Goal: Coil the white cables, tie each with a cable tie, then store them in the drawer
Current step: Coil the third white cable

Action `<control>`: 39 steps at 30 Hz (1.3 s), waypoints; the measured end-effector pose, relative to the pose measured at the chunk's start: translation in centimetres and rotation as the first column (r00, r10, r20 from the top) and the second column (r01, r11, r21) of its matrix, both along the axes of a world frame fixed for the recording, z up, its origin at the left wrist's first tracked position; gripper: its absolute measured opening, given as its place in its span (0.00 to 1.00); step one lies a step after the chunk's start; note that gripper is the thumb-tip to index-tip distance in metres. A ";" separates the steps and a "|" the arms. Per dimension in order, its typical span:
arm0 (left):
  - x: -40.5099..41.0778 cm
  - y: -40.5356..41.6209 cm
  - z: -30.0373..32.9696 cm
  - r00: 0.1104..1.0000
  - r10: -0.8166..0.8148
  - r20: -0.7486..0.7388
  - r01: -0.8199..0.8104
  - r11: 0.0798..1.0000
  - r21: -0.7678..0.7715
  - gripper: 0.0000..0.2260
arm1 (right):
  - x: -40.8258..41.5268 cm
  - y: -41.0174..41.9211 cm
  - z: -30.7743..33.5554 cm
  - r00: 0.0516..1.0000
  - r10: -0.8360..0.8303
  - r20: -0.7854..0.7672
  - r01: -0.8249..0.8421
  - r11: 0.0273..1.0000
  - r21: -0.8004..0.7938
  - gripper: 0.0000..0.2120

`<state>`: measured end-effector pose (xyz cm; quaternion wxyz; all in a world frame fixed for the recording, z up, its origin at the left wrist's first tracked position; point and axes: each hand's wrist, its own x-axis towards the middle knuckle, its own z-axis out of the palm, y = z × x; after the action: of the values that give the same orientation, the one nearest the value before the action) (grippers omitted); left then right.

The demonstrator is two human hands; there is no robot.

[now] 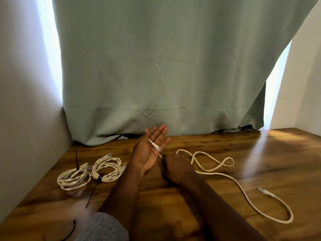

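nearest the camera, at about 7 o'clock on the wooden tabletop point(173, 214), a spare black cable tie point(70, 232) curls by the grey sleeve point(104, 228) of the left arm. out at 4 o'clock the loose white cable point(243, 192) ends in a clear plug point(264, 191) that points toward 10 o'clock; from there the cable loops round near the table edge and runs back up toward the hands, so its long axis lies roughly from 4 to 10 o'clock, with a slack figure-eight bend at 2 o'clock.

at the centre the right hand point(177, 169) is seen back-up, fingers curled down around the cable; whether they actually pinch it cannot be told. just beyond, the left hand point(149, 150) is palm-up with fingers straight and slightly spread, and the cable's other plug point(157, 146) lies across the palm, pointing toward 4 o'clock.

at 9 o'clock sit two tied coils point(90, 173), touching, each cinched with a black tie whose tail sticks out.

judging from this, the third cable's coiling is only starting. the next move likely calls for closing the left fingers on the plug end and having the right hand feed even loops into that palm, clearing the figure-eight twist first. no drawer is in view.
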<state>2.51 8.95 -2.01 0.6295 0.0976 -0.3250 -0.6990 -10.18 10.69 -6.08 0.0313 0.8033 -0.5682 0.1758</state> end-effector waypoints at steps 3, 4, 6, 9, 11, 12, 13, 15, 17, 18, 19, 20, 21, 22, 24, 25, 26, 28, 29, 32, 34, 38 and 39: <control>0.6 -0.4 -0.4 0.994 0.087 0.067 -0.087 0.996 0.002 0.20 | -0.5 0.8 0.3 0.997 0.072 -0.007 -0.073 0.997 -0.010 0.14; 0.6 -0.4 -0.5 0.990 0.109 0.090 -0.109 0.994 -0.005 0.19 | -0.6 1.0 0.6 0.996 0.089 -0.006 -0.089 0.996 -0.011 0.14; 0.5 -0.4 -0.5 0.965 0.174 0.198 -0.172 0.985 -0.026 0.17 | -0.6 1.5 0.9 0.994 0.111 0.007 -0.110 0.994 -0.026 0.12; 0.2 -0.3 -0.6 0.875 0.290 0.388 -0.277 0.957 -0.089 0.11 | -0.7 1.8 1.4 0.992 0.124 0.012 -0.123 0.989 -0.076 0.10; 0.3 -0.3 -1.1 0.765 0.383 0.517 -0.329 0.924 -0.196 0.09 | -1.0 1.9 1.8 0.993 0.112 0.031 -0.109 0.989 -0.101 0.10; 0.3 -0.3 -1.5 0.686 0.437 0.582 -0.344 0.900 -0.270 0.10 | -1.2 1.9 2.0 0.993 0.110 0.044 -0.105 0.989 -0.106 0.09; 0.4 -0.4 -1.9 0.602 0.486 0.633 -0.347 0.874 -0.341 0.12 | -1.5 1.9 2.1 0.992 0.117 0.055 -0.111 0.987 -0.115 0.10; 0.4 -0.4 -2.6 0.482 0.554 0.678 -0.330 0.832 -0.445 0.13 | -1.9 1.6 2.2 0.985 0.149 0.084 -0.136 0.981 -0.139 0.12; 0.4 -0.4 -3.0 0.432 0.573 0.697 -0.295 0.820 -0.491 0.14 | -2.4 1.3 2.0 0.966 0.209 0.155 -0.186 0.971 -0.149 0.13; 0.3 -0.3 -3.0 0.428 0.551 0.716 -0.268 0.834 -0.482 0.15 | -2.6 1.1 1.9 0.950 0.246 0.193 -0.216 0.963 -0.163 0.12; 0.3 -0.1 -3.0 0.428 0.517 0.741 -0.245 0.856 -0.456 0.17 | -2.7 1.0 1.9 0.933 0.281 0.225 -0.242 0.953 -0.185 0.09; 0.3 0.0 -2.9 0.425 0.477 0.770 -0.226 0.879 -0.420 0.18 | -2.8 0.8 2.0 0.914 0.318 0.254 -0.264 0.938 -0.224 0.06; 0.3 0.0 -2.8 0.414 0.434 0.800 -0.205 0.901 -0.383 0.20 | -3.0 0.7 2.1 0.895 0.349 0.278 -0.278 0.924 -0.265 0.04; 0.4 0.1 -2.6 0.395 0.386 0.834 -0.167 0.923 -0.348 0.22 | -3.2 0.5 2.1 0.877 0.372 0.305 -0.283 0.912 -0.298 0.04; 0.6 0.2 -2.3 0.383 0.221 0.897 -0.034 0.974 -0.226 0.27 | -3.5 0.5 2.3 0.847 0.378 0.373 -0.268 0.910 -0.315 0.08; 0.7 0.3 -2.1 0.396 0.086 0.914 0.042 0.993 -0.111 0.29 | -3.8 0.5 2.3 0.836 0.363 0.411 -0.245 0.918 -0.313 0.12; 0.8 0.4 -1.9 0.415 -0.066 0.907 0.121 0.993 0.017 0.31 | -4.2 0.4 2.3 0.826 0.345 0.445 -0.219 0.925 -0.310 0.16; 0.9 0.6 -1.5 0.438 -0.297 0.848 0.283 0.941 0.184 0.32 | -4.8 0.3 2.3 0.813 0.328 0.482 -0.193 0.931 -0.309 0.19; 1.0 0.7 -1.4 0.448 -0.379 0.810 0.368 0.904 0.219 0.31 | -5.0 0.2 2.3 0.801 0.338 0.495 -0.200 0.929 -0.311 0.20; 1.4 0.7 -1.4 0.477 -0.534 0.698 0.556 0.798 0.230 0.24 | -5.5 -0.4 2.6 0.753 0.374 0.541 -0.252 0.924 -0.287 0.18; 1.7 0.5 -1.9 0.522 -0.562 0.642 0.585 0.783 0.210 0.21 | -6.1 -1.1 2.9 0.797 0.324 0.510 -0.218 0.941 -0.257 0.18; 3.4 -0.4 -2.9 0.689 -0.592 0.418 0.600 0.789 0.128 0.20 | -7.6 -2.4 1.3 0.962 0.062 0.267 -0.017 0.985 -0.169 0.09; 3.8 -0.6 -3.0 0.716 -0.588 0.376 0.592 0.797 0.117 0.20 | -7.4 -2.3 0.9 0.971 0.042 0.235 -0.011 0.991 -0.132 0.08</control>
<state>6.34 8.39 -5.01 0.2958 0.1236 -0.4629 -0.8264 -17.59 8.35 -5.17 0.0128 0.7802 -0.5446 0.3075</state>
